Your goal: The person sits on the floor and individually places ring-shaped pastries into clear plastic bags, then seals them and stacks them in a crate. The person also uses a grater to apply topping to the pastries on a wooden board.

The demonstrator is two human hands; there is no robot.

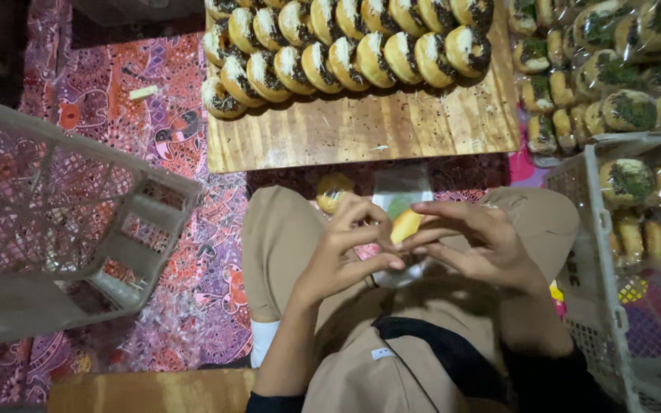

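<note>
I'm sitting on the floor of a small home bakery packing spot. At twelve o'clock a low wooden board (361, 130) carries rows of topped buns (346, 46). At two o'clock lie bagged buns (613, 69); at three o'clock a white crate (602, 252) holds more. A patterned floor mat (154, 122) and an empty crate (78, 222) sit at nine o'clock.

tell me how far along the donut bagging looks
Done: wrapped donuts are piled at top right, and more lie in the white crate. In hand: the left hand and right hand work one donut into a clear bag. Left: two rows of unwrapped donuts on the wooden board.
</note>
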